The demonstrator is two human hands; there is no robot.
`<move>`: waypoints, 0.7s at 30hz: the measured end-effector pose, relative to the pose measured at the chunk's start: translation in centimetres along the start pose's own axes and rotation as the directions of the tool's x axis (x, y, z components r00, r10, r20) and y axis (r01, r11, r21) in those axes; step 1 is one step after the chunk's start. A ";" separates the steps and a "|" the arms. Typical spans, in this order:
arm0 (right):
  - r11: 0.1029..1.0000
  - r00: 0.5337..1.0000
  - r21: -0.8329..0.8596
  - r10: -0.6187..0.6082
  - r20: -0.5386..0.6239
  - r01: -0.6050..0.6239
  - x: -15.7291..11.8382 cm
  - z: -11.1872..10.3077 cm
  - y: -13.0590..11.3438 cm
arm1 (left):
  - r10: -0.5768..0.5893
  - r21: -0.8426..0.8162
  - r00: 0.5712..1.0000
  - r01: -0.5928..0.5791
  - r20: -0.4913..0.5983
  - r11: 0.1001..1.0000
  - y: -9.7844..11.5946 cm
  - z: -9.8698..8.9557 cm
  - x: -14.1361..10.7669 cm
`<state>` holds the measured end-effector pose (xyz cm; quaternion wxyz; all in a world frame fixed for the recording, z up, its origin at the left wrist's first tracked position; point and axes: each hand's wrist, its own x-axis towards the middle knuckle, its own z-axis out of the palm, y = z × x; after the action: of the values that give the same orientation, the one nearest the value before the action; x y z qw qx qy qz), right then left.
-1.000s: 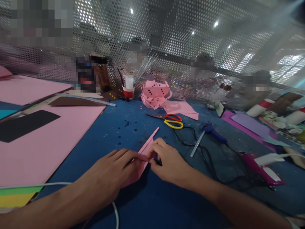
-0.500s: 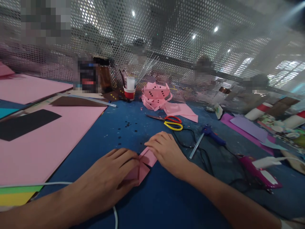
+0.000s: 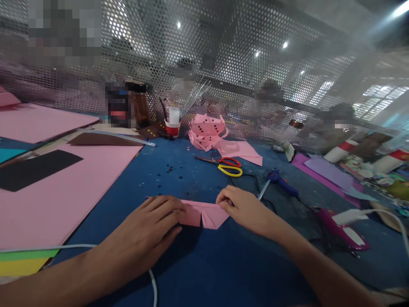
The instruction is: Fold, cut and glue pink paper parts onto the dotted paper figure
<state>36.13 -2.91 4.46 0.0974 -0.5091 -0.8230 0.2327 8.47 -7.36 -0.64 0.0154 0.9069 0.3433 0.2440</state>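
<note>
A folded strip of pink paper (image 3: 209, 215) with slits cut in its near edge lies between my hands on the blue table (image 3: 198, 264). My left hand (image 3: 156, 221) rests over its left end, fingers together and hiding that part. At the right end, my right hand (image 3: 239, 204) pinches the paper between thumb and curled fingers. Beyond my hands lie scissors (image 3: 228, 166) with one red and one yellow handle loop. Small black paper dots (image 3: 172, 168) are scattered nearby. Farther back stands a pink paper piece with black spots (image 3: 207, 130).
Pink sheets (image 3: 96, 187) cover the left side, a black piece (image 3: 38, 170) on top. To the right are a blue glue gun (image 3: 283, 181), its cord, and a magenta power strip (image 3: 343, 230). A red-and-white cup (image 3: 172, 128) stands before the perforated metal screen (image 3: 223, 55).
The pink strip has turned from slanting to lying nearly level across, with more of it showing. My right hand has moved right and a little nearer, its fingers now curled at the strip's end.
</note>
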 end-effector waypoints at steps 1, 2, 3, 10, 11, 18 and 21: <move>1.000 0.999 -0.004 0.006 0.037 -0.006 -0.3 -0.3 -0.1 | 0.024 -0.012 1.000 -0.024 0.002 1.000 0.1 0.1 0.1; 1.000 0.997 -0.013 0.010 0.071 -0.009 -0.5 -0.6 -0.3 | 0.044 -0.025 0.999 -0.044 0.003 0.999 0.2 0.1 0.1; 1.000 0.995 -0.028 0.015 0.102 -0.012 -0.7 -0.8 -0.5 | 0.060 -0.040 0.998 -0.060 0.006 0.997 0.3 0.2 0.2; 0.996 0.993 -0.087 -0.009 0.117 0.019 -1.2 -0.7 -1.2 | 0.020 -0.108 0.997 -0.012 0.076 0.994 0.3 0.6 0.7; 0.996 0.996 -0.085 -0.027 0.080 0.034 -1.2 -0.4 -1.2 | 0.016 -0.112 0.997 -0.007 0.081 0.994 0.2 0.7 0.8; 0.964 0.965 0.045 -0.259 -0.051 0.261 -0.8 1.7 -1.2 | -0.032 -0.102 0.991 0.045 0.132 0.994 0.4 0.9 1.5; 0.965 0.967 0.063 -0.252 -0.038 0.254 -0.4 2.2 -0.9 | -0.020 -0.068 0.992 0.029 0.128 0.997 0.5 1.0 2.0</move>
<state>34.73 -4.20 2.97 0.1556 -0.3995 -0.8714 0.2385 10.49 -6.38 -0.57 0.0720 0.9152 0.3441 0.1972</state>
